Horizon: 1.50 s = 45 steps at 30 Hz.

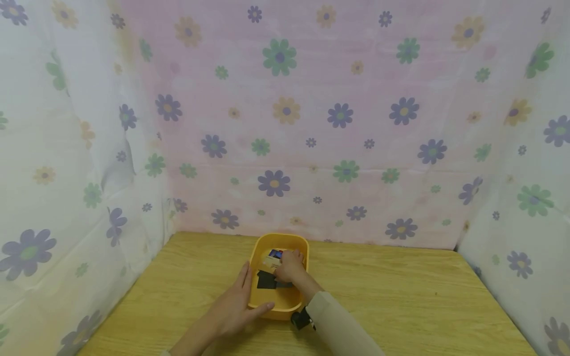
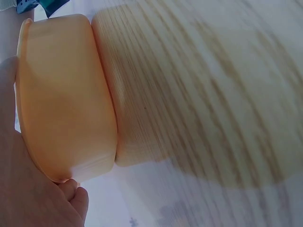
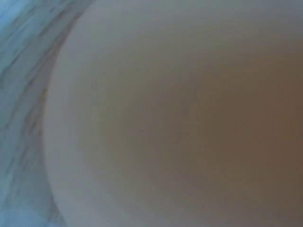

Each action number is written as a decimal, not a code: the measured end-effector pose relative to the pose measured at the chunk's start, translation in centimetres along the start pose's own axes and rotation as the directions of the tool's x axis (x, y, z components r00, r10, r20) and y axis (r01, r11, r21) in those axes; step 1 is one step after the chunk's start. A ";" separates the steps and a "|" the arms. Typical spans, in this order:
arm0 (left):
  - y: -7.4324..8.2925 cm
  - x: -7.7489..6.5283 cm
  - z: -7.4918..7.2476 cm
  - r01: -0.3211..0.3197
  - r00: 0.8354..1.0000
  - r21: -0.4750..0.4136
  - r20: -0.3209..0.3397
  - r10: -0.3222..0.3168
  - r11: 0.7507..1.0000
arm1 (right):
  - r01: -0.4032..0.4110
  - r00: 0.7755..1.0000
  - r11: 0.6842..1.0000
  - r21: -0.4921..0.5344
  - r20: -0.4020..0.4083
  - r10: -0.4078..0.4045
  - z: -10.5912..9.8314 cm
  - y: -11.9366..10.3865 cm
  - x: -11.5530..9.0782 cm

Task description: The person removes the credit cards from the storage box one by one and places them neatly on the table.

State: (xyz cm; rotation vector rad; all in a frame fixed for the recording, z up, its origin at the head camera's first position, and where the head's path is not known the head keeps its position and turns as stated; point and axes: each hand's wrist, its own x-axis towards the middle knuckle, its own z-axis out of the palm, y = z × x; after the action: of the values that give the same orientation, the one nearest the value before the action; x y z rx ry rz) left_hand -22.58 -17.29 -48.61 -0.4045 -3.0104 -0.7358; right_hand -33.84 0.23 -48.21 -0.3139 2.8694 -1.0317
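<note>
A yellow plastic bin (image 1: pixel 278 312) stands on the wooden table. The left hand (image 1: pixel 233 304) rests against its left side with fingers extended, the thumb lying at the near rim. In the left wrist view the bin's wall (image 2: pixel 66 99) fills the left part, beside that hand. My right hand (image 1: pixel 291 267) reaches down inside the bin, its fingers bent over the contents; whether they pinch something is hidden. Next to these fingers lie a small blue item (image 1: pixel 275 254) and a pale beige piece (image 1: pixel 270 262). Closer to me in the bin is a flat black piece (image 1: pixel 266 280).
The wood-grain table (image 1: pixel 392 296) extends on both sides of the bin. Flower-patterned cloth (image 1: pixel 311 148) encloses the back and sides. A black device (image 1: pixel 301 319) sits at the right wrist, by the bin's near corner. Blur fills the right wrist view.
</note>
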 end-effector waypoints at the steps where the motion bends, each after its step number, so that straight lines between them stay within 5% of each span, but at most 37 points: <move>1: 0.0 0.0 0.0 -0.001 1.000 0.001 0.000 0.001 1.000 | -0.001 1.000 1.000 0.008 -0.007 0.001 0.0 0.0 -0.1; 20: -0.1 0.1 0.3 0.003 1.000 0.003 -0.002 -0.003 1.000 | -0.076 0.994 0.994 0.076 -0.075 0.082 0.2 -0.1 -0.3; 32: -0.1 0.2 0.2 0.003 1.000 -0.004 0.005 -0.003 1.000 | 0.018 0.989 0.996 0.084 -0.145 -0.006 0.0 -0.2 -0.4; 45: -0.2 0.1 0.2 0.009 1.000 -0.006 0.010 -0.009 1.000 | 0.130 0.969 0.949 0.288 -0.240 -0.060 -0.1 -0.2 -0.2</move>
State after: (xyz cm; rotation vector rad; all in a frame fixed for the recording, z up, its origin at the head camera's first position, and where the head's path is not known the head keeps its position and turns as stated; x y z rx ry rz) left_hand -22.72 -17.40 -48.87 -0.3958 -3.0226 -0.7459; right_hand -33.65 0.12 -48.02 -0.3338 2.8473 -1.6003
